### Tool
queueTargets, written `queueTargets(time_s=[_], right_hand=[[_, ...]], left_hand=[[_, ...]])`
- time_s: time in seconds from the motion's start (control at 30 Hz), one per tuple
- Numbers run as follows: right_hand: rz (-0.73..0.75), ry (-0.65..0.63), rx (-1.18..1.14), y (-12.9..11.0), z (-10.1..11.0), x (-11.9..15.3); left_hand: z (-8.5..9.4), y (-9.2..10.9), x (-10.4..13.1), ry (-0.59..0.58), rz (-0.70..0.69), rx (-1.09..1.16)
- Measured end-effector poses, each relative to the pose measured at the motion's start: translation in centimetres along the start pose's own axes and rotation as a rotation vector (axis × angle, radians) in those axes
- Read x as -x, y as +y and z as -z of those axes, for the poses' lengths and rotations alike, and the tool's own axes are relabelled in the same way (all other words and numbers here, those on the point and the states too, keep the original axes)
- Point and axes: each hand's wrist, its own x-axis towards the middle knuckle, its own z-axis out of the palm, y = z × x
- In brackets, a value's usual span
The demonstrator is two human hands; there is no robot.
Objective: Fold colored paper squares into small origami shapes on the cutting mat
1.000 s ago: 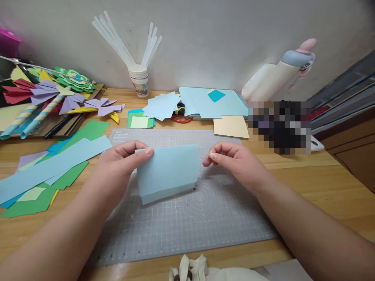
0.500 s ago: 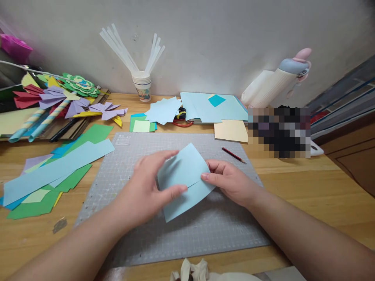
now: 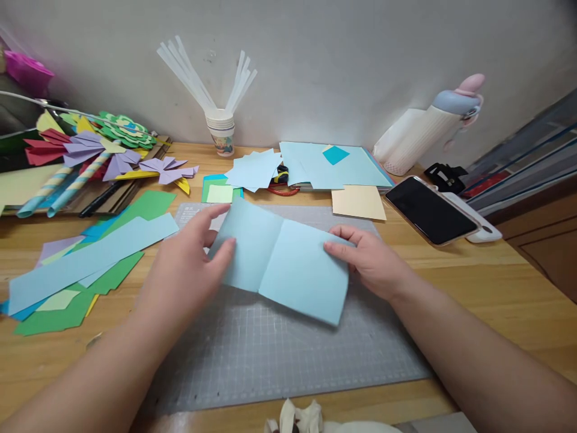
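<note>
A light blue sheet of paper (image 3: 300,267) is held spread out above the grey cutting mat (image 3: 288,355), with a crease running across its middle. My left hand (image 3: 189,258) grips its left end, thumb on top and fingers behind. At the right end, my right hand (image 3: 374,258) pinches the upper edge between thumb and fingers. The pencil seen before does not show; the paper and my right hand cover that area.
Coloured paper strips (image 3: 90,258) and folded paper flowers (image 3: 166,169) lie left. Behind the mat stand a paper cup (image 3: 222,138) and blue sheets (image 3: 333,174). A phone (image 3: 433,210) and a leaning bottle (image 3: 424,132) are at the right.
The blue paper has gone from folded over to opened out, showing its crease. My left hand has moved left and up, and my right hand slightly right and up.
</note>
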Motion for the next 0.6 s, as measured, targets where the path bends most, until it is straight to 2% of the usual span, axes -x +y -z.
queueTargets(time_s=[0.07, 0.1, 0.17, 0.23, 0.33, 0.43, 0.6], right_hand=[[-0.013, 0.091, 0.067, 0.4, 0.5, -0.7], [-0.021, 0.118, 0.111, 0.6, 0.6, -1.0], [-0.033, 0.133, 0.205, 0.7, 0.6, -1.4], [-0.029, 0.117, 0.286, 0.5, 0.2, -1.4], [-0.005, 0.096, 0.379, 0.1, -0.3, -1.3], [0.03, 0.143, 0.455, 0.1, -0.3, -1.3], [0.056, 0.245, 0.582, 0.6, 0.4, -1.4]], left_hand=[[0.2, -0.4, -0.5, -0.058, 0.022, -0.123], [0.0, -0.6, -0.7, -0.054, -0.014, -0.194], [-0.7, -1.1, -0.8, -0.007, -0.175, -0.294], [-1.7, -1.5, -0.8, -0.002, -0.387, -0.303], [-3.0, -1.4, -0.4, -0.156, -0.568, -0.266], [-3.8, -1.0, -0.1, -0.256, -0.606, -0.297], [-4.8, -0.6, -0.2, -0.249, -0.581, -0.365]])
